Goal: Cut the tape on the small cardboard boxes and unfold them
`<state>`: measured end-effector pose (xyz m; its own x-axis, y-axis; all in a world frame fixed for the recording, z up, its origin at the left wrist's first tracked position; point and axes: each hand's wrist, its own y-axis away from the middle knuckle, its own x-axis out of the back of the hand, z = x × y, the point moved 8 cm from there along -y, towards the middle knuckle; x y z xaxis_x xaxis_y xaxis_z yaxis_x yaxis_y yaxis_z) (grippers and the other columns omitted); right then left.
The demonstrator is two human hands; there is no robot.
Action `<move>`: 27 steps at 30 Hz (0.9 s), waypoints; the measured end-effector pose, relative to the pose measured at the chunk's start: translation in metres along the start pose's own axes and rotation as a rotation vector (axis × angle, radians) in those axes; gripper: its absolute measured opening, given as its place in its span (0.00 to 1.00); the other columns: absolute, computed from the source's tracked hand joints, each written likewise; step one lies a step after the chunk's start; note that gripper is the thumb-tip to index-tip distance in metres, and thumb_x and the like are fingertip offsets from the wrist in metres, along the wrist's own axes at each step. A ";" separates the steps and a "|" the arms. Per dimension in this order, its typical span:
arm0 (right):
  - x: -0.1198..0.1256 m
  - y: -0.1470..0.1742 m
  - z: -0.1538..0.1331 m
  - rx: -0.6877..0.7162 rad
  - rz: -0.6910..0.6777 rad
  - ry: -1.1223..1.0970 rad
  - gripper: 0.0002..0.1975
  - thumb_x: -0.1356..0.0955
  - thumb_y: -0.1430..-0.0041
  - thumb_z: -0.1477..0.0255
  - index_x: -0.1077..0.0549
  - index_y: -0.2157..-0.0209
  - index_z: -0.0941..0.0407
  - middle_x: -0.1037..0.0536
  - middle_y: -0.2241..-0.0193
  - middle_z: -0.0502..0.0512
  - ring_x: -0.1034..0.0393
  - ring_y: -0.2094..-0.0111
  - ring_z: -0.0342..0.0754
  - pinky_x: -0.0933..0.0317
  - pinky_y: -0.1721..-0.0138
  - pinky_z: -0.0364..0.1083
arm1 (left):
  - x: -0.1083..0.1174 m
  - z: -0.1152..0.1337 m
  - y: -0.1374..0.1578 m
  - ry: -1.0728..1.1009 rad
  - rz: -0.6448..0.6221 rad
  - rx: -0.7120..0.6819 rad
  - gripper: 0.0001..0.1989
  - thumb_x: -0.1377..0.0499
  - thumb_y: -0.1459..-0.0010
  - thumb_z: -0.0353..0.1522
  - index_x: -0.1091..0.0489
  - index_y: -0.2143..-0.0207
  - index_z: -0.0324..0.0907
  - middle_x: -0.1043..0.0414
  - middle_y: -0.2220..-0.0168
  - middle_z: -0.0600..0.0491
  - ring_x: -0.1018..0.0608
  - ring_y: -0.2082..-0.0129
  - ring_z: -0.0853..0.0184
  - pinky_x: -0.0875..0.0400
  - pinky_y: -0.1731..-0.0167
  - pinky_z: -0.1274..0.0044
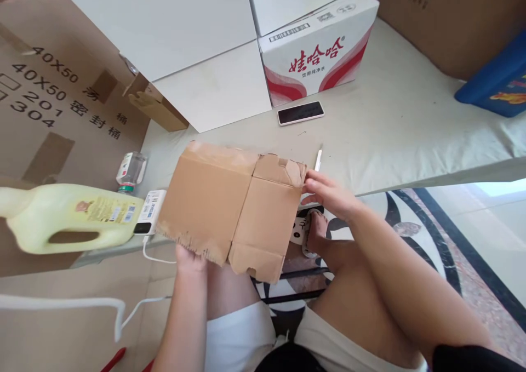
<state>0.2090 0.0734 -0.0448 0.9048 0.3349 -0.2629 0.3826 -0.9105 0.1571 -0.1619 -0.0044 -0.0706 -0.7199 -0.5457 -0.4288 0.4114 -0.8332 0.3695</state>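
Observation:
A flattened piece of brown cardboard (205, 191) with a crease down it and torn, ragged edges is held over my lap and the table's front edge. My left hand (191, 259) grips it from below at its lower left edge; most of the fingers are hidden underneath. At the cardboard's upper right corner, my right hand (329, 194) has its fingers apart, with the tips at or against the edge. Just beyond those fingers lies a slim white utility knife (319, 159) on the table, partly covered by the hand.
On the cloth-covered table (394, 125) lie a phone (301, 113), a clear bottle (131, 170) and a white device (150, 210) with a cable. A yellow jug (78, 218) is at left. White boxes (230, 81), a red-and-white water carton (316, 59) and a blue container (497, 81) stand behind.

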 end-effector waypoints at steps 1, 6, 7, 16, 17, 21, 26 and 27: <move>-0.003 -0.001 0.003 -0.015 0.016 0.040 0.27 0.28 0.47 0.48 0.27 0.53 0.51 0.21 0.55 0.57 0.24 0.59 0.48 0.28 0.66 0.45 | -0.003 0.000 -0.002 0.004 0.040 -0.028 0.10 0.42 0.37 0.40 0.22 0.60 0.51 0.17 0.61 0.55 0.17 0.58 0.66 0.20 0.59 0.75; -0.016 -0.005 0.013 -0.094 0.066 -0.007 0.22 0.26 0.50 0.51 0.27 0.65 0.54 0.24 0.73 0.52 0.34 0.76 0.43 0.36 0.77 0.43 | -0.030 -0.009 0.002 0.003 0.017 -0.084 0.23 0.49 0.37 0.51 0.24 0.52 0.49 0.19 0.51 0.51 0.22 0.42 0.61 0.24 0.47 0.68; -0.014 -0.005 0.011 -0.078 0.103 -0.041 0.21 0.26 0.51 0.53 0.27 0.65 0.54 0.24 0.72 0.52 0.32 0.75 0.43 0.34 0.74 0.44 | -0.036 -0.009 0.002 0.001 -0.020 -0.088 0.27 0.49 0.38 0.54 0.25 0.49 0.49 0.20 0.48 0.50 0.25 0.39 0.59 0.27 0.43 0.65; -0.019 0.008 0.007 -0.132 0.033 0.025 0.22 0.25 0.53 0.51 0.26 0.72 0.57 0.26 0.80 0.51 0.37 0.82 0.41 0.42 0.82 0.42 | -0.089 -0.018 -0.038 -0.123 -0.072 -0.128 0.22 0.44 0.36 0.47 0.27 0.49 0.42 0.22 0.46 0.44 0.24 0.40 0.58 0.27 0.41 0.66; -0.015 0.011 0.005 -0.121 0.085 -0.006 0.23 0.25 0.54 0.51 0.26 0.73 0.58 0.27 0.81 0.51 0.36 0.82 0.41 0.42 0.82 0.42 | -0.096 -0.017 -0.040 -0.200 -0.100 -0.193 0.27 0.50 0.35 0.52 0.28 0.48 0.42 0.24 0.44 0.43 0.25 0.40 0.57 0.27 0.41 0.63; 0.026 0.033 -0.024 0.148 0.605 -0.268 0.21 0.22 0.59 0.57 0.24 0.70 0.57 0.22 0.76 0.51 0.29 0.76 0.43 0.34 0.77 0.42 | -0.110 -0.017 -0.036 -0.545 -0.125 -0.454 0.41 0.59 0.39 0.61 0.29 0.48 0.38 0.26 0.43 0.38 0.28 0.38 0.50 0.40 0.34 0.53; 0.051 0.065 -0.067 0.538 0.987 -0.257 0.17 0.23 0.57 0.61 0.29 0.72 0.55 0.29 0.80 0.43 0.41 0.85 0.36 0.47 0.89 0.37 | -0.141 -0.051 -0.010 -1.519 -0.305 -0.659 0.26 0.48 0.38 0.40 0.28 0.43 0.38 0.33 0.35 0.40 0.36 0.31 0.48 0.49 0.30 0.51; 0.057 0.070 -0.074 0.594 1.039 -0.238 0.17 0.23 0.57 0.62 0.30 0.73 0.55 0.31 0.81 0.43 0.42 0.86 0.36 0.48 0.89 0.37 | -0.146 -0.054 -0.007 -1.640 -0.316 -0.680 0.26 0.49 0.38 0.38 0.29 0.41 0.38 0.35 0.33 0.41 0.38 0.30 0.48 0.49 0.30 0.51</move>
<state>0.3009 0.0466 0.0219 0.6486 -0.6151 -0.4484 -0.7042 -0.7085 -0.0466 -0.0296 0.0758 -0.0556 -0.3968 -0.0933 0.9131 -0.0068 -0.9945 -0.1046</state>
